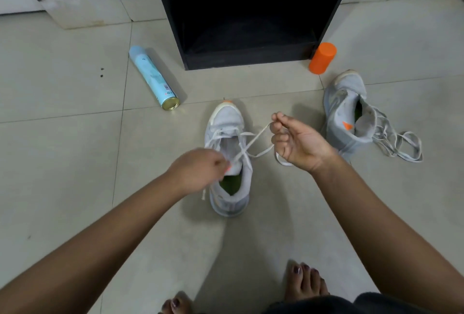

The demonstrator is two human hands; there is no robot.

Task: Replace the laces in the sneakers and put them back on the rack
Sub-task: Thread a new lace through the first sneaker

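Bottom edge of the frame: two bare feet on a beige tiled floor, forearms reaching forward. At centre, the left hand is curled over the tongue of a pale grey fabric sneaker with a green insole, pinching one end of a flat white lace. Right of centre, the right hand is raised, thumb and fingertips pinching the other end, so the two strands cross above the shoe's opening. The sneaker stands upright, toe pointing away.

This looks like lacing in progress: lower eyelets are threaded, upper ones seem open. The next move likely calls for feeding a tip through the next eyelet and pulling both sides even.

At mid right, a second grey sneaker lies tipped over, its loose lace trailing on the tiles. At upper left lies a light blue metal spray can; at upper right stands an orange plastic cylinder. At top centre is the black wooden shoe rack, no shoes visible in it
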